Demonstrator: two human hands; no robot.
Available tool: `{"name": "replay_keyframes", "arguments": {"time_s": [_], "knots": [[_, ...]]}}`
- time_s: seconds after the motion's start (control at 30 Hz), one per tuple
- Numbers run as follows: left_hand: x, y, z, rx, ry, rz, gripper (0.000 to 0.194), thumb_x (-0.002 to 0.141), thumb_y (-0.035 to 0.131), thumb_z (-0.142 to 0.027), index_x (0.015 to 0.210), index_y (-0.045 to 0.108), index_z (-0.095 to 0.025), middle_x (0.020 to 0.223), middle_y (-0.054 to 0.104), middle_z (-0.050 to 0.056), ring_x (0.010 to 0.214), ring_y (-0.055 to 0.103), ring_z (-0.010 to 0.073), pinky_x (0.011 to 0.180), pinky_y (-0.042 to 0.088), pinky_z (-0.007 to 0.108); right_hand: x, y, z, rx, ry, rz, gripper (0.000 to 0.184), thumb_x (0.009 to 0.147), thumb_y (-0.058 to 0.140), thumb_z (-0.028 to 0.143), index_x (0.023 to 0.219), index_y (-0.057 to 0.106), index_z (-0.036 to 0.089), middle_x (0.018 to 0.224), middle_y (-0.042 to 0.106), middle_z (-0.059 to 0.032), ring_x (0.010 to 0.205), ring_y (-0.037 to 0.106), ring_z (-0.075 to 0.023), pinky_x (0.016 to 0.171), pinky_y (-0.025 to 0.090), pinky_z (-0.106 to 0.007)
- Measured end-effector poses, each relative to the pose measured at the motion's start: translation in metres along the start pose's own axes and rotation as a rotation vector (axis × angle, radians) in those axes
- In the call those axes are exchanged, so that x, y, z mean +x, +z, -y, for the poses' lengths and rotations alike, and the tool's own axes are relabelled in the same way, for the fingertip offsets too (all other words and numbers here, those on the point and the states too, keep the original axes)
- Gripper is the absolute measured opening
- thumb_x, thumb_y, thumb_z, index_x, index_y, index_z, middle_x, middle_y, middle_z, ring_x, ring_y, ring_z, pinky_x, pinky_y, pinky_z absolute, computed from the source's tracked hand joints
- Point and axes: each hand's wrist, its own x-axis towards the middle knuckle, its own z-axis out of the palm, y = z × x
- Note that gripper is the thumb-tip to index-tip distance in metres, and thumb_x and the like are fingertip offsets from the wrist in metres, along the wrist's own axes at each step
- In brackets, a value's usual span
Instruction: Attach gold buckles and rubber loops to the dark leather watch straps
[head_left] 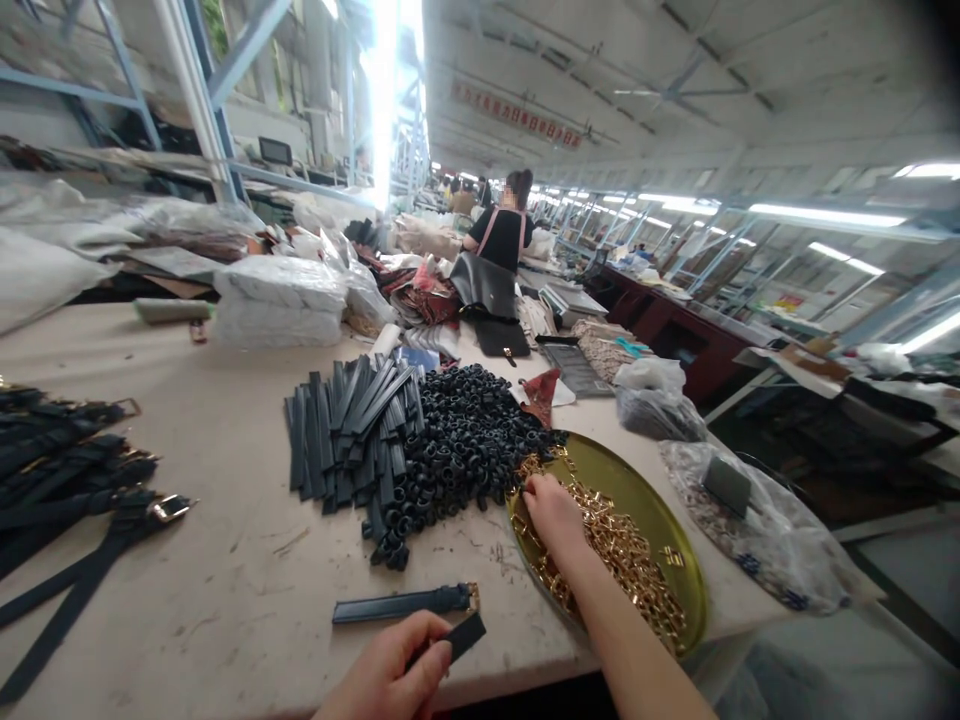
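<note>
My left hand [401, 665], at the bottom, pinches a short dark leather strap [466, 638] between thumb and fingers. Just beyond it on the table lies a dark strap with a gold buckle [405, 604] on its right end. My right hand [553, 512] reaches into a round gold-coloured tray [690, 570], at the left part of a heap of small gold buckles [619, 540]. Its fingers are bent together among the buckles, and what they grip is hidden. Left of the tray is a pile of small dark leather loops [472, 435], beside a stack of flat dark straps [345, 430].
Finished-looking straps with buckles [82, 490] lie at the left on the table [232, 560]. Plastic-wrapped bundles [277, 300] stand behind. A clear plastic bag [772, 540] is right of the tray. Farther back, a person [504, 225] stands among piled materials.
</note>
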Motion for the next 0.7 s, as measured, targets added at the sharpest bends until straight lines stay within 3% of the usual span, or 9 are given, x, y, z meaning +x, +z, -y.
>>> {"name": "replay_keyframes", "arguments": {"time_s": [0.1,0.23,0.37,0.43,0.57,0.7], "knots": [[-0.001,0.0,0.001,0.001,-0.008,-0.035,0.035,0.076,0.041,-0.052,0.081,0.048,-0.018,0.042,0.036,-0.009,0.036,0.029,0.0062,0.038,0.019,0.018,-0.001,0.002,0.0,-0.063,-0.024,0.047,0.01,0.074,0.05,0.017,0.069,0.058,0.017,0.08,0.059,-0.0068,0.075,0.055,-0.0174,0.067,0.036,-0.028],[-0.002,0.0,-0.001,-0.016,-0.06,0.012,0.037,0.073,0.041,-0.053,0.08,0.046,-0.017,0.041,0.037,-0.01,0.034,0.028,0.0058,0.035,0.018,0.018,-0.019,-0.007,-0.006,-0.046,-0.061,0.092,0.013,0.072,0.05,0.016,0.06,0.054,0.017,0.076,0.059,-0.0074,0.075,0.055,-0.0184,0.068,0.036,-0.029],[0.002,0.003,-0.003,-0.075,-0.015,0.006,0.035,0.074,0.04,-0.052,0.077,0.044,-0.017,0.041,0.038,-0.01,0.031,0.026,0.0051,0.032,0.015,0.018,-0.045,-0.017,-0.006,0.069,-0.056,0.089,0.014,0.077,0.044,0.023,0.067,0.053,0.018,0.069,0.058,-0.0037,0.067,0.054,-0.0161,0.064,0.038,-0.028],[0.003,0.006,-0.005,-0.089,0.029,-0.023,0.033,0.075,0.041,-0.049,0.078,0.044,-0.017,0.042,0.04,-0.009,0.031,0.028,0.005,0.032,0.016,0.017,-0.063,-0.019,0.001,0.325,-0.016,0.116,0.016,0.079,0.045,0.031,0.076,0.052,0.018,0.069,0.057,-0.0018,0.063,0.054,-0.0143,0.06,0.041,-0.027],[0.002,0.011,-0.012,-0.117,0.097,-0.09,0.032,0.076,0.042,-0.045,0.086,0.047,-0.015,0.04,0.038,-0.01,0.032,0.028,0.0061,0.034,0.021,0.017,-0.105,-0.02,0.028,1.116,0.19,0.272,0.034,0.069,0.061,0.038,0.095,0.052,0.017,0.075,0.056,0.0,0.063,0.053,-0.0116,0.063,0.043,-0.027],[-0.002,0.013,-0.021,-0.009,0.222,-0.176,0.029,0.077,0.044,-0.038,0.091,0.052,-0.014,0.046,0.042,-0.008,0.038,0.034,0.0068,0.039,0.027,0.018,-0.135,-0.021,0.052,1.35,0.315,0.399,0.03,0.063,0.069,0.037,0.08,0.054,0.016,0.067,0.056,0.0028,0.06,0.051,-0.0088,0.064,0.041,-0.025]]}}
